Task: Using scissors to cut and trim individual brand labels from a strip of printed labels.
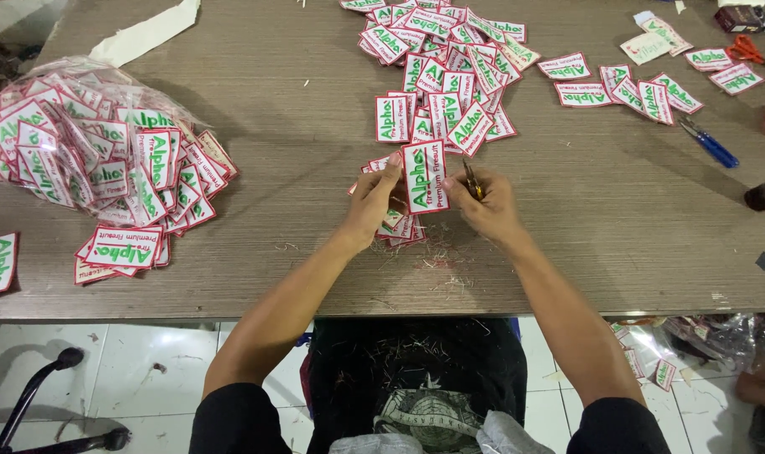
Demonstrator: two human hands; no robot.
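Observation:
My left hand [372,200] pinches the left edge of a white rectangular patch [424,176] with a red border and green lettering, holding it upright over the wooden table [298,101]. At the patch's right edge, my right hand [486,204] grips small metal thread snips [471,179]. Under both hands lies a small stack of the same patches [399,227], with cut thread bits scattered around it.
A heap of patches [445,63] spreads beyond my hands. A clear bag of patches [80,143] sits at left. More patches [634,88], blue-handled scissors [710,143] and orange-handled scissors [745,50] lie at right. A chair base [38,403] stands on the tiled floor.

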